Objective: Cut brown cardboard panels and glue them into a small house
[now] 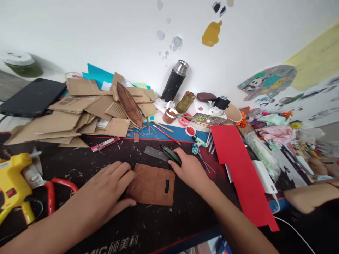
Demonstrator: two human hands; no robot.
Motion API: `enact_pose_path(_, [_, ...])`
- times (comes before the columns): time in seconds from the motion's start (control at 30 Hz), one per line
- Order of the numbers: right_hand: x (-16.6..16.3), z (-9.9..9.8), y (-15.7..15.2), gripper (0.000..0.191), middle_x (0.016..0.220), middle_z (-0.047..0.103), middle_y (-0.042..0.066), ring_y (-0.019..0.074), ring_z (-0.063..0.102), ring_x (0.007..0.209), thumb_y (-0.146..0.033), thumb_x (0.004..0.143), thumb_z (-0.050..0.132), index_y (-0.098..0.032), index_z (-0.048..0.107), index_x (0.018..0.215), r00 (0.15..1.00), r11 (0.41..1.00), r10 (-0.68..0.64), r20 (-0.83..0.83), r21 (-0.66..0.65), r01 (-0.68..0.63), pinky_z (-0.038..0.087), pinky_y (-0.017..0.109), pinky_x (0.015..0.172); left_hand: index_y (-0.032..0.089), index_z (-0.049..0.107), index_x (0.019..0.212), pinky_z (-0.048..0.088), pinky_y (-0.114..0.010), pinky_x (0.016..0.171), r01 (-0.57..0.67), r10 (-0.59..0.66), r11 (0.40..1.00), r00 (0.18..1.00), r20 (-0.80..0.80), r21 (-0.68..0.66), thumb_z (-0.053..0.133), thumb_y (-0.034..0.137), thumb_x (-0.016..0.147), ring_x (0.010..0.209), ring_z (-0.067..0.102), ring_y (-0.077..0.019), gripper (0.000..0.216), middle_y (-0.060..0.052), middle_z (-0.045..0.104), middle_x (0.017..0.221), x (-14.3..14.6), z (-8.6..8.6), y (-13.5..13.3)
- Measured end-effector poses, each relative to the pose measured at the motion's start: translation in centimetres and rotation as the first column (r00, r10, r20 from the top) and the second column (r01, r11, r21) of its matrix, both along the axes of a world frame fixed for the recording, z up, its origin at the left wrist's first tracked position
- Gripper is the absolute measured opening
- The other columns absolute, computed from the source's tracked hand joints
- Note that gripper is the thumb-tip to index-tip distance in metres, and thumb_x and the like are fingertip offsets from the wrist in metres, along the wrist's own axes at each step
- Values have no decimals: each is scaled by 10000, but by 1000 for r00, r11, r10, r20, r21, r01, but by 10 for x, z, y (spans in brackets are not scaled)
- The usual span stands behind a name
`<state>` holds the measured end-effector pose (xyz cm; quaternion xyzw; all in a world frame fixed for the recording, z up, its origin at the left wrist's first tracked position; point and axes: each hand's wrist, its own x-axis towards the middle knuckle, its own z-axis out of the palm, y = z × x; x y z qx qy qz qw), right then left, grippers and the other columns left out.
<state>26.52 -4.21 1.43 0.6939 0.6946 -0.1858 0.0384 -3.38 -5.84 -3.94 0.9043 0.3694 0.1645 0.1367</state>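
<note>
A dark, scuffed cutting surface (pixel 148 225), littered with pale shavings, carries the work. A loose heap of corrugated cardboard offcuts (pixel 71 116) lies along its far edge and a stiff, smooth red card sheet (pixel 238 165) slants down its right side. Near the front edge, between the two hands, lies the brown sheet (pixel 153 183): roughly rectangular, matt and faintly creased, flat on the surface. The left hand (pixel 106 192) is spread open on the sheet's left end, fingers flat on top and thumb hooked at the near edge, pinning it rather than gripping it. The right hand (pixel 189 171) is closed around a dark green cutter (pixel 172 155) just off the sheet's far right corner. It looks like a slim utility knife, though the blade is hidden. To do this well, I judge that the pinning palm should bear down evenly so the sheet cannot creep, with the fingertips kept well back from any cutting line and the tool drawn in light passes. A translucent grey ruler (pixel 155 152) lies just behind the sheet, touching the cutter's tip. A small black rectangular mark (pixel 167 186) sits near the sheet's right edge.
</note>
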Motion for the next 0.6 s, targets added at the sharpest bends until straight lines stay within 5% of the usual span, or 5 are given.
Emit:
enact_pose_path(0.13, [2,-4,0,302,1088,820,106,297,792,976,-349,1033,640,-214,621,1302,999,1000,-16,-43,20,17,475,331,771,304,490,1607,515,-545,1129,95,-97,994,994,51,55,772,422,890,1419,572,-377,780,-120,608,1593,0,-6,8])
enact_pose_path(0.47, [6,-5,1,275,1061,822,116,301,791,953,-347,1048,616,-196,627,1277,997,998,-36,-63,43,38,465,320,754,138,632,1484,524,-607,1028,-87,91,991,995,-41,100,696,655,928,1249,648,-436,762,-239,714,1389,14,-10,6])
enact_pose_path(0.6, [8,-5,4,260,1053,821,115,301,786,945,-337,1047,616,-196,633,1266,997,998,-44,-58,49,47,460,318,754,234,536,1590,493,-574,1097,-20,20,998,1000,5,51,737,667,886,1341,608,-409,851,-184,644,1534,8,-12,6])
